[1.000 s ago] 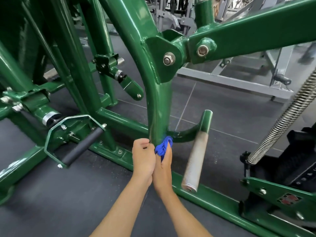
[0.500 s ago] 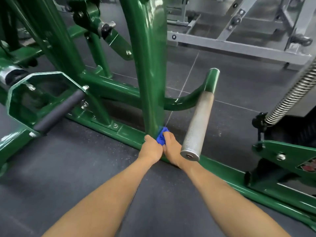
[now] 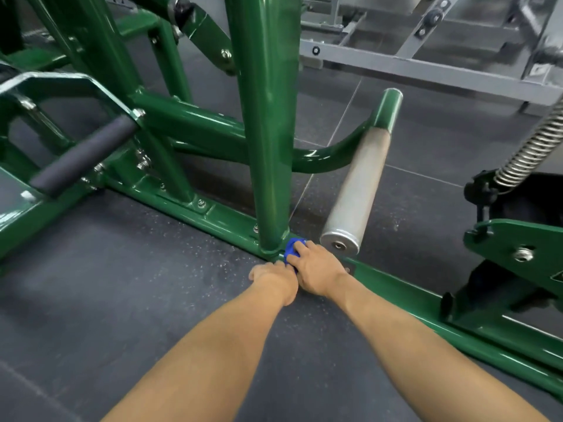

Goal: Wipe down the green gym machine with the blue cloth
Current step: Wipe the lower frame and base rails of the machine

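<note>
— Where is the blue cloth (image 3: pixel 293 247) just now?

— Low down on the green gym machine (image 3: pixel 195 123), bunched into the corner where the upright post (image 3: pixel 268 117) meets the base rail (image 3: pixel 225 219) that runs along the floor (image 3: pixel 122 300). Only a small blue wad shows. It touches the foot of the post on the post's right side.

— And what has hold of it?

— The right grip (image 3: pixel 316 271). Its fingers are curled over the wad and bear it down against the rail, knuckles up, so most of the cloth is covered.

— And the left grip (image 3: pixel 274 277)?

— It is pressed against the right one, side by side, at the near face of the post's foot. I see only its back and the wrist. Its fingers point away from the camera and are hidden, so I cannot tell whether they curl round anything or lie flat.

— What stands round about?

— Just right of the two grips is the capped end of a knurled steel sleeve (image 3: pixel 356 193), which slants up to a curved green arm off the post. To the left, a black padded handle (image 3: pixel 82 156) sits in a green bracket. At the far right hangs a coil spring (image 3: pixel 536 144). Behind is the grey frame (image 3: pixel 426 68) of another machine. The floor is dark speckled rubber matting.
</note>
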Tool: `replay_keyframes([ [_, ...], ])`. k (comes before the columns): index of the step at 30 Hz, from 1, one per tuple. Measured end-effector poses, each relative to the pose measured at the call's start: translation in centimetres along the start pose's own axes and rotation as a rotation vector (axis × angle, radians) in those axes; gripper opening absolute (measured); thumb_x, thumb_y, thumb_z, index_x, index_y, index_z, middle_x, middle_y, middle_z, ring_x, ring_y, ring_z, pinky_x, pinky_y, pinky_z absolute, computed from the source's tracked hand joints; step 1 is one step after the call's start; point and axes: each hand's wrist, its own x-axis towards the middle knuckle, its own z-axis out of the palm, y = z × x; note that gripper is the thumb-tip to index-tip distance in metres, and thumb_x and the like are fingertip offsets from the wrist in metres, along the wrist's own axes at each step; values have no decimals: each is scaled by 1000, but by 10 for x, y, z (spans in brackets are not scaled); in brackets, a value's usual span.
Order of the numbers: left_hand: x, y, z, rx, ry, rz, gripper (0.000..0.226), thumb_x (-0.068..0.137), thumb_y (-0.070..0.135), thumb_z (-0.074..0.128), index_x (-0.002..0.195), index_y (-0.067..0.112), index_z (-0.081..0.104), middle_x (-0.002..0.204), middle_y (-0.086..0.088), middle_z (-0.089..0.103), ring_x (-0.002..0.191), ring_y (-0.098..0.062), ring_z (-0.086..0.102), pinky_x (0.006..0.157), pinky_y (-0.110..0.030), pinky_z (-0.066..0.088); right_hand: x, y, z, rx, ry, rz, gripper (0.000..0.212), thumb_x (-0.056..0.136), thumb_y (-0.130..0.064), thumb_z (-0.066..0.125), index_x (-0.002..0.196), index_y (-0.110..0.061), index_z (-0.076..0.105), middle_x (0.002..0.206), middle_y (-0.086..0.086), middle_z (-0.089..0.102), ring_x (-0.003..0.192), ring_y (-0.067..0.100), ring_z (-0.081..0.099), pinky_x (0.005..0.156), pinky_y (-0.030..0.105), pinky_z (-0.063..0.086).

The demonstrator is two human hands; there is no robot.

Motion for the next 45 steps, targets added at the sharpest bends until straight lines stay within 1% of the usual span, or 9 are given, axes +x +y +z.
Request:
replay_keyframes([
  [7,7,19,16,223,101,113,66,98,19,55,157,11,26,156,-12,40,141,-33,45,110,-50,42,-30,30,19,-137,-3,42,39,82,-45,68,113,-21,71,111,14,68,99,37,63,85,43,51],
  [12,5,29,12,265,118,158,70,100,21,54,160,11,21,156,-12,43,140,-32,48,108,-43,40,-58,51,34,-197,75,-73,45,61,-41,83,100,-22,72,96,11,64,78,32,62,64,36,55],
  [21,-7,78,9,424,34,344,84,102,19,51,165,18,-5,153,-7,49,133,-32,56,88,-40,44,-131,94,51,-199,31,8,48,54,-38,89,94,-22,67,87,12,62,70,31,62,58,31,51],
  [27,-10,120,0,439,91,425,91,100,16,51,164,26,-13,152,-8,48,129,-33,58,87,-41,43,-193,111,52,-214,-144,184,46,95,-31,61,137,-16,50,129,22,51,113,38,56,91,44,45],
  [31,-17,149,0,468,92,497,88,103,21,49,164,30,-14,157,-9,43,133,-33,55,87,-41,41,-216,103,64,-298,-148,273,35,100,-23,55,134,-15,50,120,17,55,100,33,64,72,38,41],
  [36,-20,162,-4,501,109,528,83,105,21,46,164,30,-11,154,-8,45,132,-33,56,87,-42,43,-205,97,78,-381,-95,299,30,88,-26,68,112,-9,64,96,13,63,82,27,61,68,34,46],
  [39,-19,152,-14,524,142,489,76,105,23,46,165,21,-2,151,-8,49,133,-34,55,95,-44,43,-176,87,75,-389,-41,295,36,103,-23,35,129,-5,51,123,23,60,117,39,54,97,44,43],
  [41,-13,140,-21,512,180,448,74,105,23,46,164,21,2,152,-9,47,134,-34,54,97,-43,43,-161,82,70,-420,-65,365,42,105,-22,29,138,0,42,138,30,52,133,45,45,110,50,35],
  [45,-2,114,-25,515,158,374,78,104,23,50,165,23,2,161,-7,34,141,-32,46,100,-44,45,-171,98,65,-470,-157,472,49,107,-18,29,147,10,31,143,36,47,134,51,44,113,54,33],
])
